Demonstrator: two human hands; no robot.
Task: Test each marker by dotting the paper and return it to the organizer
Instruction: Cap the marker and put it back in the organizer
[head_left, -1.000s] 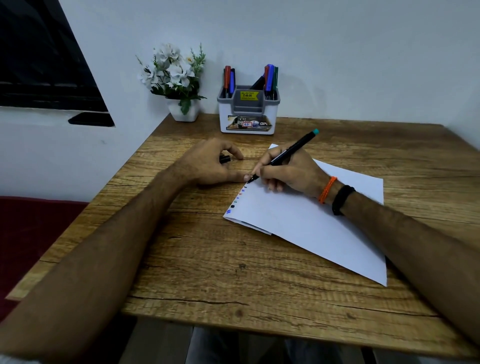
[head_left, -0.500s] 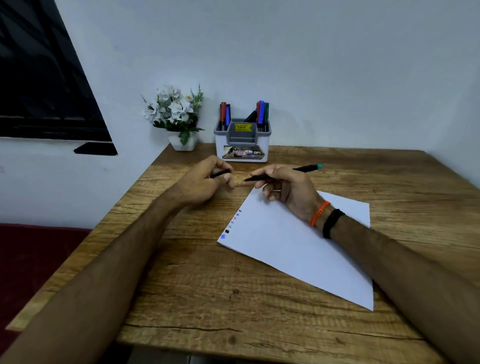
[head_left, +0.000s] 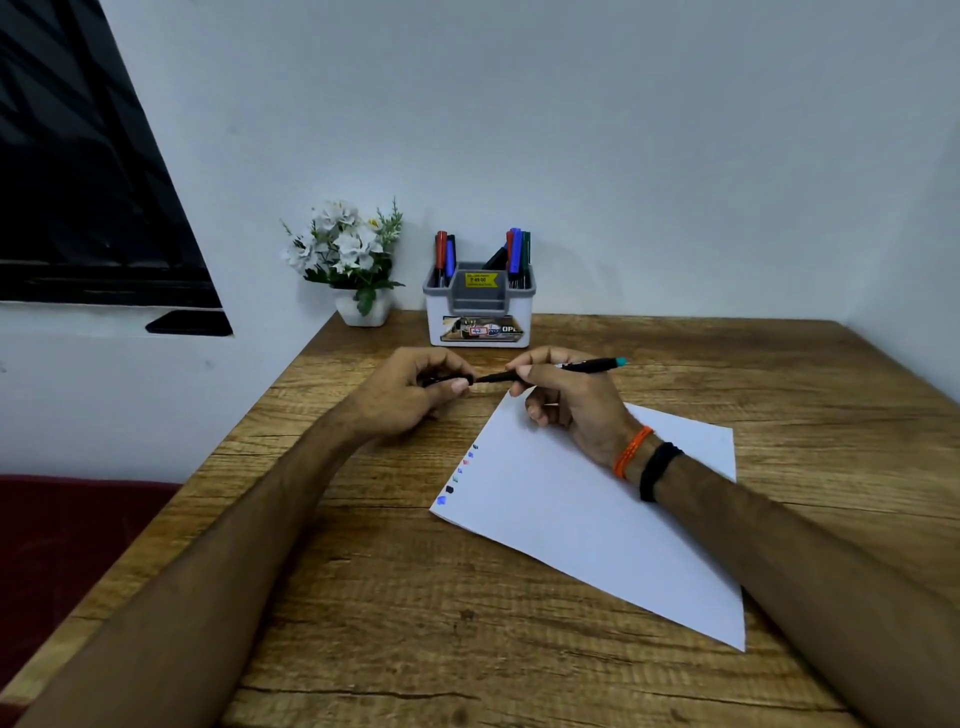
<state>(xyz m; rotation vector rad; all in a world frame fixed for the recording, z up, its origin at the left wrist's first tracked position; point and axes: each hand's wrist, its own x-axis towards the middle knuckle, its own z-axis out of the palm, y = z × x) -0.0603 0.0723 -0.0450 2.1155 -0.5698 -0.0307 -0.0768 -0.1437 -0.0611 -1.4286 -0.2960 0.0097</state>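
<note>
A wooden table (head_left: 395, 613) meets pale walls (head_left: 597, 130) beside a dark window (head_left: 78, 182).

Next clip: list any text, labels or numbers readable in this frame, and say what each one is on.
"49.00": yellow price tag on the organizer; the small lines around it are too blurred to read.
"OPE", cut off: printed label on the organizer's front; its red and white box is unreadable.
Marker print: too small.

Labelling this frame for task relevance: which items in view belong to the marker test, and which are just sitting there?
In the job:
marker, held by right hand
cap, held by left hand
paper, dots along its edge
organizer, more markers inside

Lying about:
flower pot
wristbands
</note>
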